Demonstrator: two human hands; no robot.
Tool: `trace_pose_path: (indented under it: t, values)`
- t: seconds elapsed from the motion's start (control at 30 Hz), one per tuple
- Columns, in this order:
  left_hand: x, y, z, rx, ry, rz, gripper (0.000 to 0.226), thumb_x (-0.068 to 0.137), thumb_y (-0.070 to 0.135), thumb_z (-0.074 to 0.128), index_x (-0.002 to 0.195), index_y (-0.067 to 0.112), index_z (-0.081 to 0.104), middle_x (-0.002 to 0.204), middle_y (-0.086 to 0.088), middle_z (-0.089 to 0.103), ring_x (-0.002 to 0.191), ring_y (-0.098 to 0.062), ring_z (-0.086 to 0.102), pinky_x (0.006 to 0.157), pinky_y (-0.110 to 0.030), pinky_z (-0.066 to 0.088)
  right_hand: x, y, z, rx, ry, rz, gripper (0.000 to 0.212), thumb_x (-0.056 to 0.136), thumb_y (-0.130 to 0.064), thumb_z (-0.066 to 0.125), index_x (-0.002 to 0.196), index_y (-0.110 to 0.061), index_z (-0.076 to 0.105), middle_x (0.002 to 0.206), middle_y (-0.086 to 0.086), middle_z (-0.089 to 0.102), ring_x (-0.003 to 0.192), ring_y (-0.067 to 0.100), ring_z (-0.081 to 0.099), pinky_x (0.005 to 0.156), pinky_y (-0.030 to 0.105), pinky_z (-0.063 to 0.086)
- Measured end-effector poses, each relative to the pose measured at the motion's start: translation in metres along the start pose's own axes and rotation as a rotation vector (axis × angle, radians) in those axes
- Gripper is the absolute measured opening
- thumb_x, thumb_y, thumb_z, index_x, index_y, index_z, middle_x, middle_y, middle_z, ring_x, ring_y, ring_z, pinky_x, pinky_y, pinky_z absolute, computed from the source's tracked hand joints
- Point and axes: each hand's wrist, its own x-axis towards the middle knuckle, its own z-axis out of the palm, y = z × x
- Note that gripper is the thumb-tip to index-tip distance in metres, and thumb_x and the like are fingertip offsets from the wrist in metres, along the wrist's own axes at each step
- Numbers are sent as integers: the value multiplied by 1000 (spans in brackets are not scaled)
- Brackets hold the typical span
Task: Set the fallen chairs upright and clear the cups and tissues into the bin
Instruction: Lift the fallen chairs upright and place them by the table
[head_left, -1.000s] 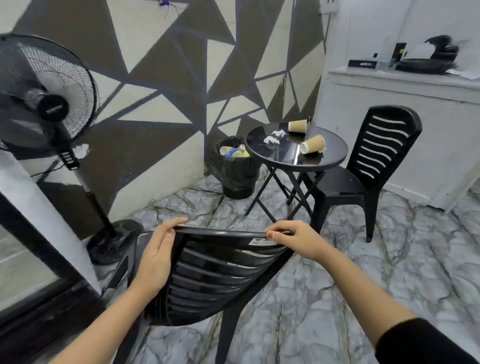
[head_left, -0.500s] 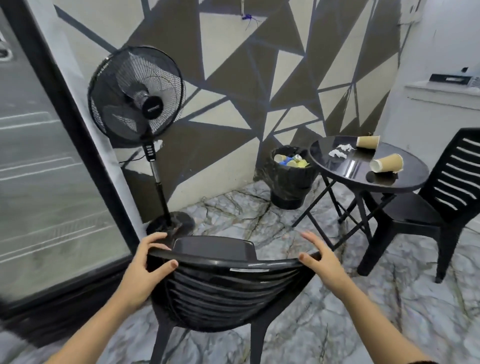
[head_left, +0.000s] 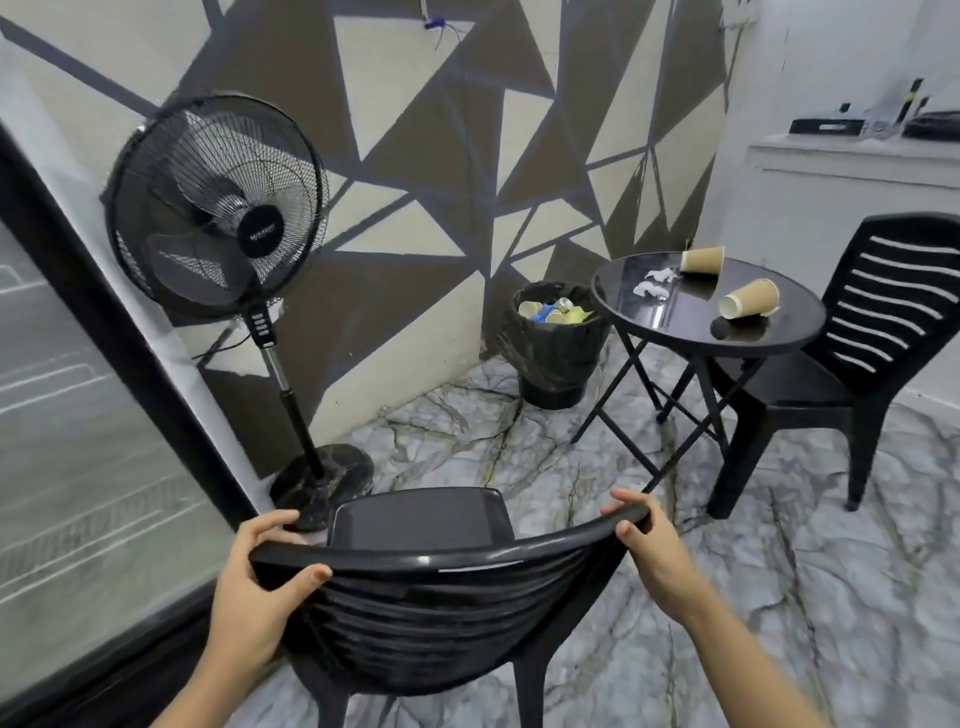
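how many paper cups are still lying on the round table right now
2. One paper cup lies on its side at the far edge of the round table; the other cup lies tipped nearer the right-hand chair. More cups sit in the bin.

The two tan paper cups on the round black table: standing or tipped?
Tipped. Both tan paper cups lie sideways on the round black table.

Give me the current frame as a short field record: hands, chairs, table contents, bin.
left hand: gripping top rail of near black plastic chair
right hand: gripping same rail
near chair: upright
far black slatted chair: upright, beside table
round black glass table: two tan paper cups on their sides, white crumpled tissues
black lined bin: holds cups and other rubbish
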Motion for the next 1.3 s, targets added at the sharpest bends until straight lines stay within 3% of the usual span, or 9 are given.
trace_pose_path:
  t: [0.13,0.23,0.37,0.5,0.63,0.8,0.97,1.1,1.3]
  values:
    - [27,0,-1,-1,2,42,45,43,37,78,84,39,59,86,-5,57,75,-3,56,73,-11,43,2,10,6,44,99,-64,29,71,-29,72,98,-29,62,108,8,60,102,19,60,80,28,50]
    - [44,1,7,-7,12,83,41,43,44,75,79,34,57,88,-7,59,81,-9,56,76,-13,43,-1,11,4,97,170,-99,26,66,-31,68,91,-28,64,107,10,59,100,21,58,81,24,51]
    - [70,14,37,16,2,141,37,49,38,77,78,34,55,87,-4,59,77,6,55,70,-3,41,-1,-5,-10,118,288,-154,28,65,-31,65,90,-21,59,95,8,56,86,18,57,68,15,50]
    - [100,34,90,-44,-39,150,36,49,50,73,77,38,54,84,5,58,78,-3,54,74,-18,43,10,-30,-44,174,395,-222,18,72,-23,60,88,-15,55,85,7,53,68,5,60,61,12,49]
    - [137,51,156,-94,-56,189,31,60,26,79,76,31,53,78,9,57,68,8,54,64,-6,42,33,-58,-90,187,462,-276,20,69,-27,60,85,-16,54,80,3,51,61,-1,58,59,13,49]
    - [172,59,254,-260,-69,114,27,54,34,77,70,37,55,76,6,55,69,-7,53,63,-13,44,68,-97,-168,151,537,-319,4,82,-18,58,81,-17,54,78,0,52,61,-1,57,61,12,50]
    - [198,66,348,-331,-90,93,25,58,25,74,69,29,52,73,4,54,67,-10,51,58,-11,44,101,-133,-241,101,584,-339,14,88,-10,52,77,-18,52,78,0,52,65,1,57,65,14,50]
    - [222,70,405,-372,-170,50,28,58,22,76,72,25,52,76,-1,53,74,-20,50,68,-31,44,124,-149,-286,118,633,-344,14,91,-11,46,79,-16,50,79,2,50,66,3,55,65,14,48]
    - [251,59,462,-404,-297,72,40,51,24,87,72,23,53,75,2,53,65,-1,52,59,-11,44,155,-155,-328,247,667,-338,31,78,-47,46,74,-16,48,55,-13,56,55,2,54,56,14,48]
